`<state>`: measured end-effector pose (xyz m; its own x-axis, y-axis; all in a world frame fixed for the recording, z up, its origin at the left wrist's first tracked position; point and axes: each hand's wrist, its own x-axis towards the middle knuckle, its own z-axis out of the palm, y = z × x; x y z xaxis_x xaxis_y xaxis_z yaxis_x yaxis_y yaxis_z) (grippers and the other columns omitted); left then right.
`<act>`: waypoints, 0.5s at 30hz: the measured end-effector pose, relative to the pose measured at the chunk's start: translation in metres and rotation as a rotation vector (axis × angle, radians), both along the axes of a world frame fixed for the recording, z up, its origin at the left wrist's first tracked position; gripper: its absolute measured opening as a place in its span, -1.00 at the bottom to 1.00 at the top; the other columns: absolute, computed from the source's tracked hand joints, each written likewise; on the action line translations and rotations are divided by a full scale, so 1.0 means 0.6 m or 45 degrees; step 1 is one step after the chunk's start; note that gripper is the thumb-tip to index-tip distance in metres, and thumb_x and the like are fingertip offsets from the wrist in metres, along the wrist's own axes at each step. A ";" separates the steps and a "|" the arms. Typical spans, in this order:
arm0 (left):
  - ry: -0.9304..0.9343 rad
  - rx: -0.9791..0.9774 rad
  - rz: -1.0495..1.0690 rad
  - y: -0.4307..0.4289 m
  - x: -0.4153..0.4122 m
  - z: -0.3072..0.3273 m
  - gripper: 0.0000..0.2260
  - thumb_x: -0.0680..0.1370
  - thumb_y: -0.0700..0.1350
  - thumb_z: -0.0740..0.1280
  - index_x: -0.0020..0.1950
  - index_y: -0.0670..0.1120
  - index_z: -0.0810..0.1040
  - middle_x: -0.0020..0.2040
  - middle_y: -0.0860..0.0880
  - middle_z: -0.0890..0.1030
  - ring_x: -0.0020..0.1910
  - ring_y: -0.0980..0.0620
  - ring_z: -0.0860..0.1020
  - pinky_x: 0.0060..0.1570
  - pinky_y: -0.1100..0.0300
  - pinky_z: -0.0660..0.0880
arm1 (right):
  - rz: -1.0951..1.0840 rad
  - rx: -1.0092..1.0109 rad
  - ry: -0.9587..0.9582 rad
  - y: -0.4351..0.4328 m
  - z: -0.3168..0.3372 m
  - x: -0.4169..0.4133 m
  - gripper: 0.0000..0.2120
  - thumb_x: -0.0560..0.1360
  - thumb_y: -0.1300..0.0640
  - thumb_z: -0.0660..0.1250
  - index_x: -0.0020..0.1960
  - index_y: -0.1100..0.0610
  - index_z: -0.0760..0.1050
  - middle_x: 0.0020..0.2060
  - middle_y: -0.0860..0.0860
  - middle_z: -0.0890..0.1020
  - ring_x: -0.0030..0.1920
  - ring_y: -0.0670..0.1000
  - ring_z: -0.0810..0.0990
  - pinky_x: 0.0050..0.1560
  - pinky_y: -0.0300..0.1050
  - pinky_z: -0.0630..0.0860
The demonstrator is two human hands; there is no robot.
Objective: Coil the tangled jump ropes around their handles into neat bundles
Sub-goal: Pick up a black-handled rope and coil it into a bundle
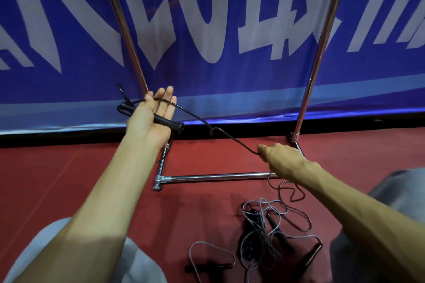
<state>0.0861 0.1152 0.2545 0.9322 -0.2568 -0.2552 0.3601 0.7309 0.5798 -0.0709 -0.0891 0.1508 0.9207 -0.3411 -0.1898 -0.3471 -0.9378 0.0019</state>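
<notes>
My left hand [153,114] is raised palm up with its fingers straight. A black jump rope handle [169,122] lies across the palm, and the thumb presses on it. A dark cord [207,124] runs from the handle's far end over the fingers and down to the right. My right hand [279,158] pinches that cord lower down, keeping it taut. On the red floor near me lies a tangle of grey and dark cords [264,227] with several black handles [279,234] in it.
A chrome rack frame [218,177] stands on the red floor, with two uprights rising in front of a blue banner [230,30] with white lettering. My knees in grey fabric [391,190] sit at the lower left and right.
</notes>
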 end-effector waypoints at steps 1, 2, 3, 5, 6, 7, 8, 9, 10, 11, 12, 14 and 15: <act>0.013 0.004 0.007 0.000 -0.001 -0.001 -0.82 0.68 -0.22 0.09 -0.05 -0.16 0.45 -0.22 -0.09 0.63 -0.29 -0.03 0.68 -0.05 0.05 0.61 | -0.047 0.021 0.045 -0.005 -0.002 -0.002 -0.72 0.51 0.34 0.08 0.16 0.13 0.35 -0.03 0.17 0.59 -0.10 0.20 0.57 -0.21 -0.04 0.40; 0.020 0.006 0.011 0.000 -0.001 -0.002 -0.82 0.68 -0.23 0.10 -0.05 -0.16 0.45 -0.21 -0.09 0.63 -0.28 -0.03 0.68 -0.04 0.06 0.61 | -0.098 0.067 0.080 -0.008 -0.003 -0.003 -0.73 0.50 0.35 0.08 0.14 0.14 0.36 -0.02 0.18 0.59 -0.14 0.18 0.56 -0.25 -0.06 0.41; 0.024 0.003 0.017 0.000 -0.002 -0.004 -0.82 0.68 -0.23 0.10 -0.05 -0.17 0.45 -0.21 -0.10 0.63 -0.27 -0.03 0.68 -0.07 0.07 0.61 | -0.155 0.164 0.103 -0.010 -0.003 -0.003 -0.75 0.49 0.37 0.08 0.11 0.16 0.37 -0.03 0.19 0.59 -0.17 0.19 0.58 -0.33 -0.09 0.43; 0.021 -0.017 0.040 0.001 0.000 -0.008 -0.81 0.68 -0.23 0.09 -0.05 -0.18 0.45 -0.21 -0.10 0.64 -0.26 -0.03 0.68 -0.10 0.10 0.62 | -0.300 0.565 0.034 -0.008 0.002 0.001 -0.81 0.48 0.41 0.10 -0.01 0.20 0.37 -0.12 0.21 0.58 -0.26 0.22 0.64 -0.58 -0.17 0.41; 0.016 -0.013 0.049 0.001 0.002 -0.012 -0.81 0.68 -0.22 0.09 -0.05 -0.19 0.45 -0.21 -0.11 0.64 -0.26 -0.03 0.69 -0.09 0.10 0.63 | -0.387 0.830 -0.056 -0.004 0.009 0.005 -0.82 0.48 0.44 0.08 -0.07 0.20 0.35 -0.18 0.23 0.57 -0.35 0.20 0.64 -0.63 -0.20 0.41; 0.012 0.010 0.049 0.000 0.003 -0.017 -0.80 0.69 -0.21 0.08 -0.04 -0.19 0.45 -0.19 -0.11 0.64 -0.26 -0.03 0.68 -0.10 0.11 0.63 | -0.460 1.078 -0.175 -0.001 0.018 0.007 -0.80 0.50 0.44 0.04 -0.12 0.19 0.32 -0.23 0.22 0.55 -0.44 0.16 0.61 -0.62 -0.19 0.44; 0.015 0.055 0.041 -0.003 0.002 -0.023 -0.79 0.69 -0.19 0.07 -0.05 -0.18 0.44 -0.17 -0.12 0.64 -0.28 -0.02 0.68 -0.15 0.12 0.63 | -0.497 1.274 -0.292 0.002 0.032 0.009 -0.79 0.54 0.41 -0.01 -0.14 0.18 0.30 -0.27 0.20 0.53 -0.46 0.14 0.59 -0.55 -0.15 0.48; 0.022 0.114 0.021 -0.009 -0.001 -0.030 -0.78 0.70 -0.17 0.07 -0.04 -0.17 0.44 -0.16 -0.12 0.64 -0.29 -0.01 0.68 -0.22 0.14 0.63 | -0.509 1.420 -0.398 0.003 0.046 0.008 -0.78 0.59 0.35 -0.04 -0.14 0.16 0.30 -0.30 0.16 0.52 -0.46 0.14 0.59 -0.48 -0.10 0.53; 0.024 0.180 -0.007 -0.016 -0.005 -0.037 -0.78 0.70 -0.15 0.07 -0.04 -0.17 0.44 -0.15 -0.11 0.63 -0.29 0.00 0.67 -0.25 0.16 0.62 | -0.515 1.542 -0.497 0.004 0.061 0.008 -0.78 0.64 0.26 -0.04 -0.12 0.16 0.30 -0.32 0.14 0.52 -0.45 0.13 0.60 -0.42 -0.05 0.56; 0.018 0.253 -0.047 -0.025 -0.012 -0.045 -0.77 0.70 -0.13 0.07 -0.04 -0.16 0.44 -0.14 -0.10 0.63 -0.27 0.01 0.67 -0.21 0.15 0.61 | -0.525 1.652 -0.593 0.003 0.077 0.007 -0.77 0.67 0.20 -0.04 -0.11 0.16 0.30 -0.34 0.12 0.52 -0.45 0.12 0.61 -0.39 -0.01 0.58; 0.004 0.325 -0.097 -0.034 -0.022 -0.054 -0.77 0.70 -0.11 0.07 -0.04 -0.15 0.44 -0.12 -0.09 0.63 -0.24 0.02 0.66 -0.12 0.11 0.60 | -0.545 1.761 -0.679 0.002 0.091 0.007 -0.77 0.68 0.17 -0.03 -0.10 0.16 0.30 -0.34 0.11 0.52 -0.46 0.11 0.62 -0.39 0.02 0.59; -0.028 0.435 -0.218 -0.056 -0.051 -0.072 -0.76 0.69 -0.07 0.08 -0.03 -0.14 0.45 -0.08 -0.11 0.63 -0.16 -0.01 0.64 -0.02 0.02 0.58 | -0.595 1.971 -0.821 -0.001 0.116 0.003 -0.79 0.68 0.17 -0.01 -0.09 0.17 0.30 -0.35 0.12 0.51 -0.47 0.10 0.63 -0.42 0.05 0.62; -0.043 0.472 -0.293 -0.063 -0.067 -0.079 -0.76 0.69 -0.06 0.08 0.00 -0.16 0.46 -0.06 -0.14 0.63 -0.12 -0.05 0.64 -0.06 0.01 0.58 | -0.620 2.072 -0.877 -0.001 0.126 0.002 -0.79 0.68 0.18 -0.01 -0.09 0.17 0.30 -0.35 0.13 0.51 -0.47 0.10 0.64 -0.43 0.06 0.62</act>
<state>0.0456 0.0772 0.2070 0.8706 -0.3559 -0.3397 0.4658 0.3740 0.8020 -0.0699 -0.0895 0.2262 0.8561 -0.4565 -0.2424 -0.1025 0.3097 -0.9453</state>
